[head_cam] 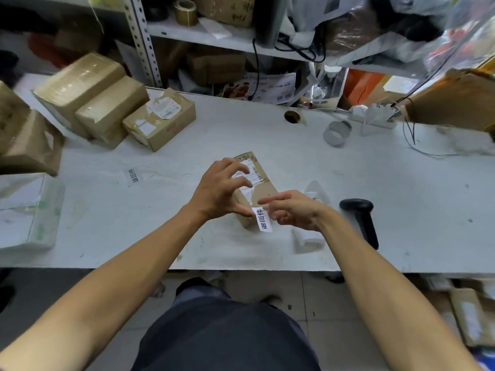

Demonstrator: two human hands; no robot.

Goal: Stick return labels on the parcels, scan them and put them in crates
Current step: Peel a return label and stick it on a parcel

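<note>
Parcel (257, 188): small box at table (294, 145) centre.
Left hand (219, 194): curled over parcel from 9 o'clock, thumb pinning label (262, 219).
Right hand (292, 210): pinches label at parcel's 6 o'clock end.
Scanner (361, 220): 3 o'clock, apart.

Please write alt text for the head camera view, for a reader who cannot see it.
A person's left hand and right hand pinch a white return label at the near end of a small cardboard parcel on a white table. A black scanner lies to the right, more boxes far left.
</note>
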